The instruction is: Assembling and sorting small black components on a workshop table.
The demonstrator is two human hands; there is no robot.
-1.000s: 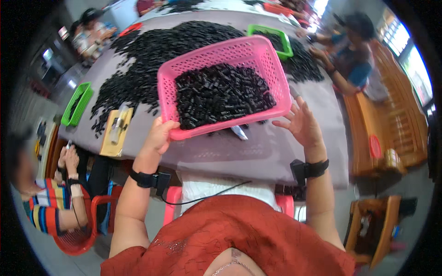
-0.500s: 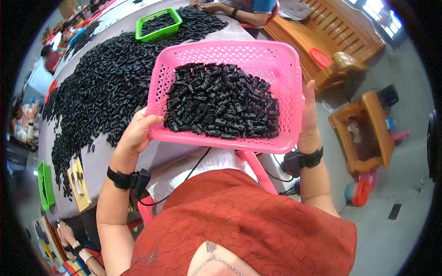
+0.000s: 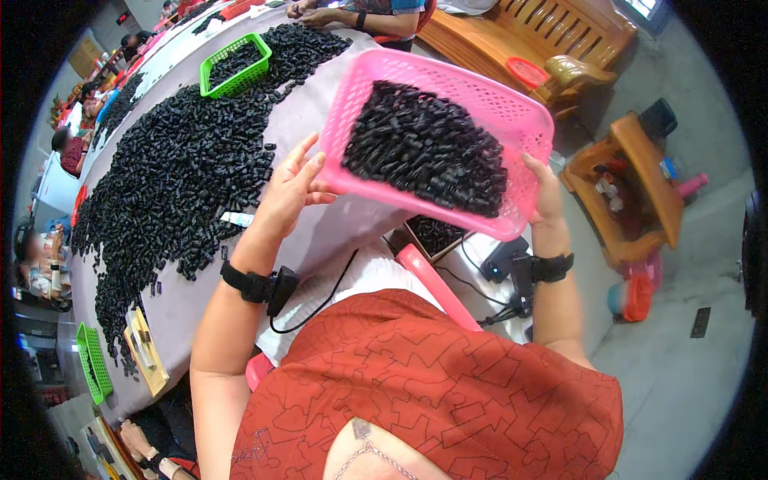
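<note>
A pink plastic basket [image 3: 448, 74] with pierced walls is tilted in front of me, its left end higher in the picture. Small black plastic parts [image 3: 424, 148] are heaped inside and look slightly blurred. My right hand [image 3: 546, 192] grips the basket's right end, with the thumb up along the wall and the other fingers mostly hidden. Beside its lower left corner, my left hand [image 3: 290, 188] is open, fingers spread; whether the fingertips touch the basket I cannot tell.
A large pile of black parts [image 3: 176, 160] covers the cloth-topped table [image 3: 320, 88] on the left. A green basket [image 3: 236, 80] stands on it. Below the pink basket is a box of black parts [image 3: 436, 234]. Another person's hands [image 3: 316, 14] are at the far edge; a wooden bench [image 3: 480, 52] stands beyond.
The pink basket has moved right and turned clockwise, uncovering the box below. My left hand has come off its left end and its fingers have spread; my right hand still grips it.
</note>
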